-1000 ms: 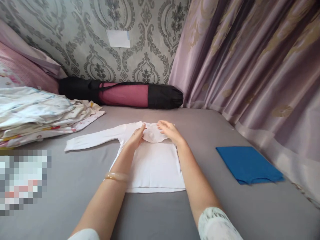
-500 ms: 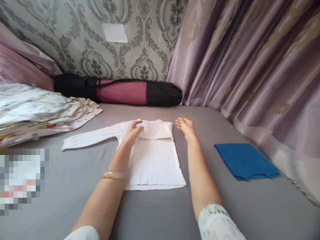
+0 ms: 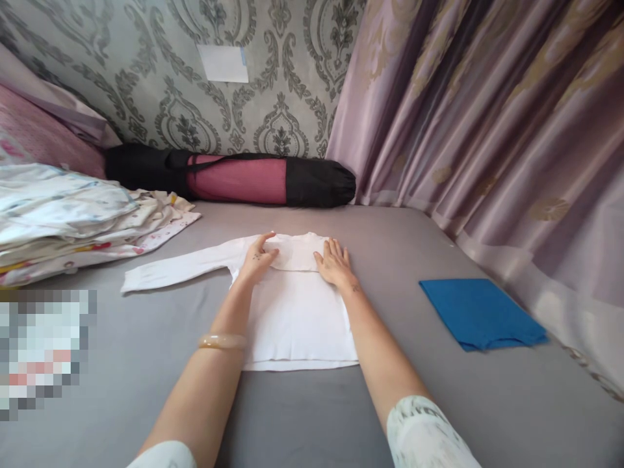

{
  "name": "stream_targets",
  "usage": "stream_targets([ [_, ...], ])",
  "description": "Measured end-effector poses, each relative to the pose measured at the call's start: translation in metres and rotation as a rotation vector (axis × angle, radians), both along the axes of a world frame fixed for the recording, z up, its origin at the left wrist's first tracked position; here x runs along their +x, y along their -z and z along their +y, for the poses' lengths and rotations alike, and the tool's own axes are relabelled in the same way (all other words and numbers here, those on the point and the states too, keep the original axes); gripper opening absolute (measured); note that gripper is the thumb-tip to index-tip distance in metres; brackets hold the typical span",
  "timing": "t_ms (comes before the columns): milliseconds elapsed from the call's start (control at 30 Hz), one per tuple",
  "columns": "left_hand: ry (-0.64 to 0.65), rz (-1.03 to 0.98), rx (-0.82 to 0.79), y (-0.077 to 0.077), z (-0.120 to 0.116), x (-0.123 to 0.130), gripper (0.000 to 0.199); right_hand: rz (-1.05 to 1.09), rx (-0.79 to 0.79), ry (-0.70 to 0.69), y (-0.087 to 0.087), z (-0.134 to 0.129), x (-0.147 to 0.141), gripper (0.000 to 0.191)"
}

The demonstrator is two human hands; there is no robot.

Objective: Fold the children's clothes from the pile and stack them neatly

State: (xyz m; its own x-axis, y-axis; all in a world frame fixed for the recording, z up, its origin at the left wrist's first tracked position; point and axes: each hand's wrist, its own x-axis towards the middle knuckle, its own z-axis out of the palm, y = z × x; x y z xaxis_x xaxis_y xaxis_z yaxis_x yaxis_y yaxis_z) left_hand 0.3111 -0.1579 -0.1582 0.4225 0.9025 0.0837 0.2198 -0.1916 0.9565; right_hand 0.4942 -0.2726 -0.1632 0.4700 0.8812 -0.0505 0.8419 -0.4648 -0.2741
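A white long-sleeved shirt [image 3: 297, 318] lies flat on the grey sheet, its left-side sleeve stretched out to the left. The other sleeve is folded across the chest below the collar. My left hand [image 3: 260, 259] rests on the upper left of the shirt, thumb and fingers apart, at the end of the folded sleeve. At the shirt's upper right corner my right hand [image 3: 335, 262] lies flat with spread fingers over the fold.
A blue folded cloth [image 3: 482, 313] lies at the right. Piled clothes [image 3: 73, 214] are at the left. A black and pink rolled bag [image 3: 238, 179] lies along the wall, beside purple curtains [image 3: 439, 110]. A blurred patch covers something at lower left.
My right hand has moved left and down from beside the shirt onto its upper right corner, its fingers now spread. My left hand has barely moved.
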Motion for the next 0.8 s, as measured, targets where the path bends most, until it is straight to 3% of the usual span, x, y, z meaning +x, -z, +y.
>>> stream_targets([
  [200, 0.04, 0.084, -0.022, -0.004, -0.003, -0.002, 0.05, -0.05, -0.028, 0.032, 0.005, -0.002, 0.003, 0.068],
  [367, -0.022, 0.177, 0.161, 0.005, 0.006, 0.001, 0.039, -0.04, -0.048, 0.083, 0.004, -0.002, 0.002, 0.07],
  [800, 0.055, 0.362, 0.398, 0.023, 0.013, 0.001, 0.035, -0.001, -0.036, 0.154, 0.007, 0.0, 0.002, 0.071],
])
